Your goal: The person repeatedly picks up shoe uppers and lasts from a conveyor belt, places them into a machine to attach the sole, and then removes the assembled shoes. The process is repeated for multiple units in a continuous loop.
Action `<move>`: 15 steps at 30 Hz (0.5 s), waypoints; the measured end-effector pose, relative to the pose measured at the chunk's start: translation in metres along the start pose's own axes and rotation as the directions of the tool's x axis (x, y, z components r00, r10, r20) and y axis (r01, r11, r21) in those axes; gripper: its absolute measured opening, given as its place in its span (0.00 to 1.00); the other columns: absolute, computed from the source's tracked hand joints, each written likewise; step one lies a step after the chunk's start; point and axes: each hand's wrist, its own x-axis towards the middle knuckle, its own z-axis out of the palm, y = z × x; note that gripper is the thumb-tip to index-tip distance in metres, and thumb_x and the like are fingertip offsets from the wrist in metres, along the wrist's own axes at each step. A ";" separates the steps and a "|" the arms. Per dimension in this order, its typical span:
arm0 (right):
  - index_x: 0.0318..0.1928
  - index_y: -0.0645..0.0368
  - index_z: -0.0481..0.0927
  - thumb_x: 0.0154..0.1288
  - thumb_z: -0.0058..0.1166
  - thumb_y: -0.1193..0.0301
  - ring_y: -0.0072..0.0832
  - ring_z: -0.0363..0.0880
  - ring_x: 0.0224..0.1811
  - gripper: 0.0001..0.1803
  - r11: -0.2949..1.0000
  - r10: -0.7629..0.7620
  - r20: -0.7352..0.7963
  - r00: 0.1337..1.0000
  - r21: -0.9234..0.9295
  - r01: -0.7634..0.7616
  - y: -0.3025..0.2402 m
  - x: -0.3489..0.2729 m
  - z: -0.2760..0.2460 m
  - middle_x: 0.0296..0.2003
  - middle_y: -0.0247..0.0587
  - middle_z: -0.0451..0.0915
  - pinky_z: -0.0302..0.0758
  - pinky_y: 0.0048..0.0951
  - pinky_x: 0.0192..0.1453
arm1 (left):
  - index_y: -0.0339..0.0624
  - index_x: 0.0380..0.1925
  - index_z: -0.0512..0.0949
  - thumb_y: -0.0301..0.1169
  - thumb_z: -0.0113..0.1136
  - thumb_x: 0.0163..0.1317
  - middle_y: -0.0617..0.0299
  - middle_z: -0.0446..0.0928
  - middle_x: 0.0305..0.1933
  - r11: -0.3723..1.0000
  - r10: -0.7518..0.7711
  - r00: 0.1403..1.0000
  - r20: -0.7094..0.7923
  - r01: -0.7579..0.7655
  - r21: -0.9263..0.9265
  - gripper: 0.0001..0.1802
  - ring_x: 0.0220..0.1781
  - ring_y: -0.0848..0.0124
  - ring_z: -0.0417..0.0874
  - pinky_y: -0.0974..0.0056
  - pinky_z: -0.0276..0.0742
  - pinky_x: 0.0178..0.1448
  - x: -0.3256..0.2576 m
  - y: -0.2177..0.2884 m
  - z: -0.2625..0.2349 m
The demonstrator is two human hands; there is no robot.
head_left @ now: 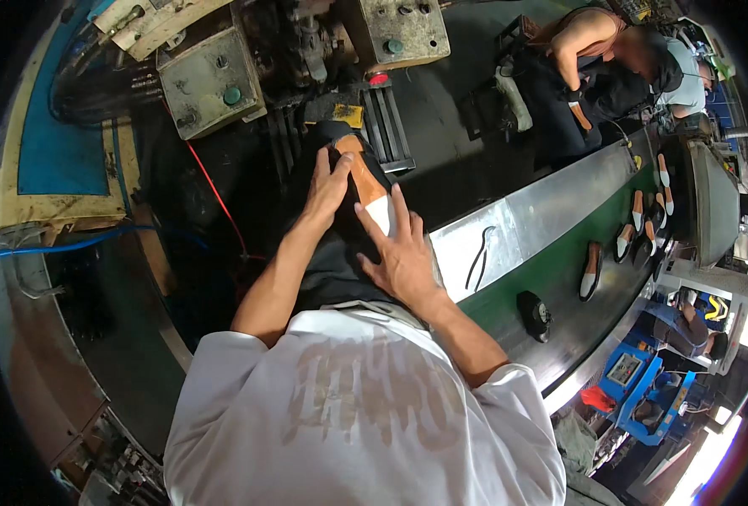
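Observation:
A dark shoe lies over my lap with its underside up, a tan insole board [364,173] that turns white at the near end. My left hand [330,187] is closed round the far, narrow end, its thumb pressed on the tan board. Over the white end spreads my right hand [401,253], index and middle fingers along either edge and the thumb standing apart. Whatever lies beneath the shoe is hidden by it and my dark clothing.
Right of me runs a metal-edged green conveyor [509,295] carrying pincers [479,257], a black shoe [534,316] and several white-and-tan shoes. A machine with control boxes [214,93] stands ahead. A co-worker [593,51] sits beyond the conveyor's far end, and a red cord [214,185] hangs left.

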 end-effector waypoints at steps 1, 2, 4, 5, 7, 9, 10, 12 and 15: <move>0.79 0.28 0.71 0.57 0.76 0.64 0.68 0.66 0.68 0.48 1.000 -0.016 -0.027 1.000 0.006 0.016 0.005 0.000 0.008 0.83 0.68 0.42 0.76 0.57 0.71 | 0.32 0.82 0.58 0.49 0.57 0.78 0.39 0.56 0.87 0.976 0.024 1.000 -0.019 -0.020 0.219 0.44 0.89 0.50 0.56 0.54 0.54 0.88 0.005 0.013 -0.007; 0.78 0.29 0.71 0.56 0.76 0.65 0.69 0.66 0.68 0.49 0.999 -0.039 -0.042 0.998 0.000 0.039 0.009 -0.002 0.012 0.83 0.70 0.42 0.76 0.59 0.70 | 0.34 0.77 0.64 0.44 0.59 0.77 0.38 0.64 0.79 0.932 0.246 0.969 -0.031 -0.227 0.283 0.37 0.82 0.48 0.64 0.53 0.61 0.82 0.015 0.013 -0.012; 0.78 0.31 0.72 0.54 0.76 0.67 0.72 0.65 0.68 0.49 0.993 -0.116 -0.063 0.991 -0.005 0.116 0.017 -0.001 0.014 0.82 0.75 0.41 0.77 0.63 0.67 | 0.37 0.68 0.77 0.35 0.61 0.75 0.38 0.81 0.64 0.708 0.639 0.768 -0.044 -0.565 0.424 0.25 0.68 0.43 0.81 0.51 0.76 0.71 0.043 -0.003 -0.026; 0.77 0.30 0.73 0.55 0.76 0.65 0.67 0.65 0.70 0.48 0.994 -0.113 -0.028 0.993 -0.012 0.112 0.017 -0.001 0.011 0.82 0.73 0.42 0.72 0.57 0.74 | 0.35 0.60 0.82 0.29 0.62 0.73 0.42 0.86 0.53 0.668 0.690 0.724 -0.017 -0.627 0.401 0.18 0.58 0.43 0.86 0.51 0.80 0.63 0.057 -0.008 -0.030; 0.77 0.30 0.74 0.56 0.76 0.65 0.67 0.65 0.70 0.46 0.992 -0.127 -0.056 0.990 0.020 0.128 0.026 -0.003 0.015 0.82 0.75 0.43 0.72 0.57 0.74 | 0.33 0.54 0.84 0.29 0.61 0.73 0.42 0.86 0.50 0.646 0.661 0.748 0.057 -0.607 0.463 0.15 0.55 0.43 0.87 0.50 0.82 0.59 0.060 0.001 -0.034; 0.75 0.31 0.76 0.53 0.77 0.68 0.73 0.61 0.73 0.46 0.985 -0.156 -0.070 0.985 0.066 0.161 0.034 -0.001 0.015 0.82 0.76 0.40 0.79 0.62 0.67 | 0.32 0.48 0.86 0.28 0.60 0.73 0.41 0.87 0.47 0.657 0.655 0.754 0.046 -0.599 0.458 0.12 0.49 0.42 0.88 0.49 0.83 0.53 0.059 0.002 -0.031; 0.75 0.31 0.76 0.53 0.77 0.68 0.73 0.61 0.72 0.46 0.984 -0.165 -0.062 0.984 0.063 0.169 0.035 0.001 0.015 0.82 0.76 0.40 0.80 0.62 0.67 | 0.32 0.48 0.86 0.28 0.60 0.73 0.41 0.87 0.47 0.660 0.655 0.755 0.036 -0.595 0.459 0.12 0.50 0.42 0.88 0.49 0.83 0.53 0.061 0.000 -0.031; 0.75 0.31 0.76 0.54 0.77 0.67 0.72 0.62 0.72 0.46 0.982 -0.179 -0.045 0.983 0.057 0.181 0.037 0.008 0.012 0.82 0.76 0.40 0.80 0.60 0.67 | 0.31 0.48 0.86 0.27 0.59 0.73 0.41 0.87 0.47 0.669 0.651 0.758 0.018 -0.585 0.458 0.12 0.50 0.42 0.88 0.49 0.83 0.53 0.064 -0.002 -0.036; 0.75 0.31 0.77 0.54 0.77 0.67 0.71 0.63 0.73 0.45 0.973 -0.212 -0.031 0.977 0.083 0.213 0.042 0.017 0.004 0.82 0.75 0.42 0.81 0.59 0.67 | 0.30 0.50 0.86 0.29 0.59 0.75 0.42 0.87 0.46 0.736 0.563 0.826 0.021 -0.513 0.441 0.14 0.49 0.46 0.90 0.52 0.83 0.54 0.066 -0.006 -0.041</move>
